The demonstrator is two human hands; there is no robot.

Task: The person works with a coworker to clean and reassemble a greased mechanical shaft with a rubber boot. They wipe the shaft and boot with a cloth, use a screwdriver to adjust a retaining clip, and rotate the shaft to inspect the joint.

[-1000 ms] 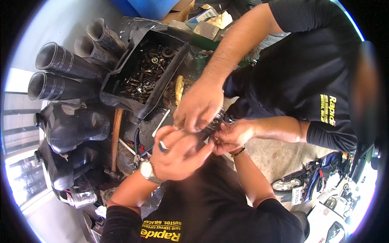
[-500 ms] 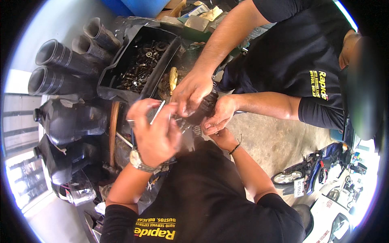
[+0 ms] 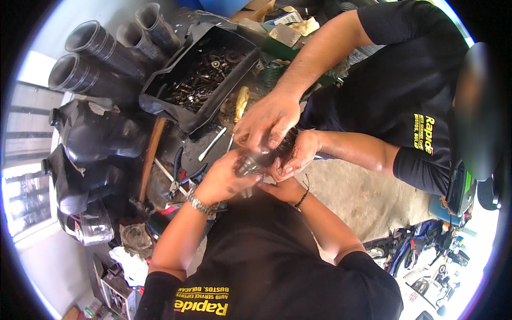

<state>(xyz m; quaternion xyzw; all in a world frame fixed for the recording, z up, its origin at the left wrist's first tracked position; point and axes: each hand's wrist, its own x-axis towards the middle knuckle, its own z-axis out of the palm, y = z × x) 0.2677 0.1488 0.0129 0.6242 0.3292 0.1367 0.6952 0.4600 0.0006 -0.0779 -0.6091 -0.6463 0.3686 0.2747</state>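
My left hand (image 3: pixel 226 178), wearing a watch, is closed on a shiny metal part (image 3: pixel 246 167) at the centre. My right hand (image 3: pixel 281 191) is beside and below it, its fingertips mostly hidden. Another person's upper hand (image 3: pixel 271 118) presses over a dark cylindrical piece (image 3: pixel 282 145) joined to or touching that part, and their lower hand (image 3: pixel 300 154) cups it from the right; the exact contact is unclear. Just left lie a white-handled brush (image 3: pixel 212 144), pliers (image 3: pixel 176 178) with dark blue handles and a wooden handle (image 3: pixel 152 159).
A black tray (image 3: pixel 191 126) of greasy bolts stands behind, flared black tubes (image 3: pixel 80 72) and black jugs (image 3: pixel 88 136) to the left, a yellow-handled tool (image 3: pixel 241 104) near the tray. The co-worker (image 3: pixel 394 85) is at upper right. Motorcycles (image 3: pixel 410 248) stand beyond the concrete floor (image 3: pixel 362 197).
My left hand, raised with loose fingers half a second ago, has come down and rightward onto the metal part. The co-worker's hands stay around the piece. The view has shifted slightly.
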